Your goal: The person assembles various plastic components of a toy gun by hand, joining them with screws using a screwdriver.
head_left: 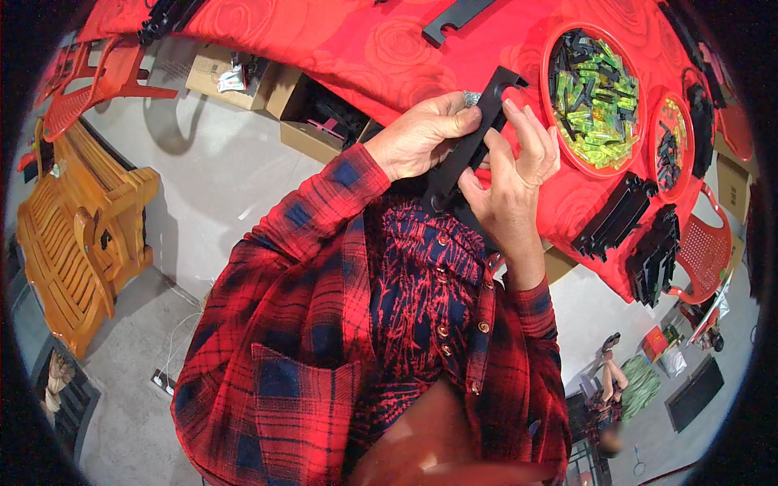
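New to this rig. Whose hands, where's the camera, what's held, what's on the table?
No machine here: these are a person's own bare hands. The single picture comes from a fisheye camera on their head, looking down, so straight edges bend near the rim; picture left is the person's left.

The left hand grips a long black part. The right hand is at its other side; whether it grips too is hard to tell.

On the red tablecloth are a large red basin of small yellow-green and black pieces, a smaller red bowl of small pieces, and more long black parts.
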`<state>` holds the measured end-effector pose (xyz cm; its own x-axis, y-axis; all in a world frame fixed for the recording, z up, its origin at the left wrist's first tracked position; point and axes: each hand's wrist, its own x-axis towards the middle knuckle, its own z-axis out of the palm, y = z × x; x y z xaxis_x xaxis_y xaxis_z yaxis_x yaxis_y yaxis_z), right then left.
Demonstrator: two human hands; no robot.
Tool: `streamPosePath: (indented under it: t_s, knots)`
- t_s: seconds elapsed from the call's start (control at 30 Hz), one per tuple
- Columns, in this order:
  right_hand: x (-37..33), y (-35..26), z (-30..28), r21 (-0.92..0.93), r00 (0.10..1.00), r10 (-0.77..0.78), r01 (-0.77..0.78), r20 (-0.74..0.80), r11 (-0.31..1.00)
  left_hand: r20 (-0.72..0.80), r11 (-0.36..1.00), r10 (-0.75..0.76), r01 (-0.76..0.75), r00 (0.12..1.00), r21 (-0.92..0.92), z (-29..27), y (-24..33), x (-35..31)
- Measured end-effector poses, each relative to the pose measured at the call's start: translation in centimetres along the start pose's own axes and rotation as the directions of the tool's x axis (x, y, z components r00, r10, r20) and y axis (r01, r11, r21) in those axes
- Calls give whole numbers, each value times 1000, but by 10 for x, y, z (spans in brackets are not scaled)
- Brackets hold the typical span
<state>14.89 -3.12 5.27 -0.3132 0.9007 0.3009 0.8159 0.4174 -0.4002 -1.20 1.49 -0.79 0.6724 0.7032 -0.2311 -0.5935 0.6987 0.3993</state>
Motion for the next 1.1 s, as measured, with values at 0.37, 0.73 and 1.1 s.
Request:
streamPosePath:
  t_s: [0.37,0.73,1.1]
  knots:
    - [-1,0,-3,27,999,-2,1,34,1000,-19,998,-5,3,1000,-71,-2,-1,-1]
    - [3,-2,-13,32,998,31,-33,63,999,-64,997,-74,73,995,-12,-1,0,-4]
    - [-4,7,-28,-45,992,115,-112,57,993,106,992,-106,113,989,-58,2,2,-1]
